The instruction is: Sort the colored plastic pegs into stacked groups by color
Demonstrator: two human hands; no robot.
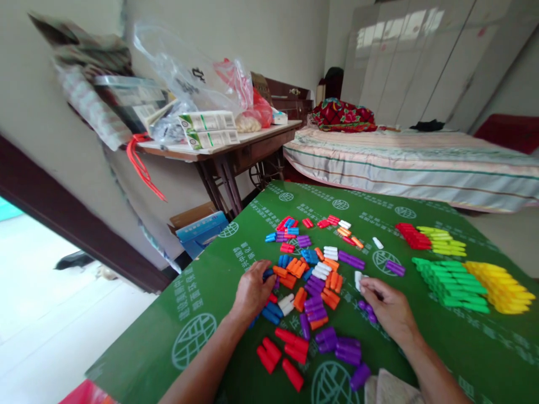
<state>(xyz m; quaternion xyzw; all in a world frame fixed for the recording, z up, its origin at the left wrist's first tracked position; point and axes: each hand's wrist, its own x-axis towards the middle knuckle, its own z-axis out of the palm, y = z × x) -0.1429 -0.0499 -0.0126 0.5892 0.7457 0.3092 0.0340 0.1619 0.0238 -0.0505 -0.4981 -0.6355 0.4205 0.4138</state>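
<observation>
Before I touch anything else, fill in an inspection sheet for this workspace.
Surface: green table, printed with pale globes.
Pieces: mixed-colour pieces spread mid-table; green pieces and yellow pieces stacked at right, red pieces and lime pieces beyond.
Clutter: cloth at the near side; plastic bags and boxes on the side table.
Hands: left hand at the spread's left side; right hand pinches a white piece.
Cables: none certain; red cord hangs off the side table.
Surroundings: bed, wardrobe.

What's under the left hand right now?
At the fingertips of the left hand, a blue piece shows partly, and a red piece lies near the thumb. Whatever is beneath the palm is covered.
</observation>
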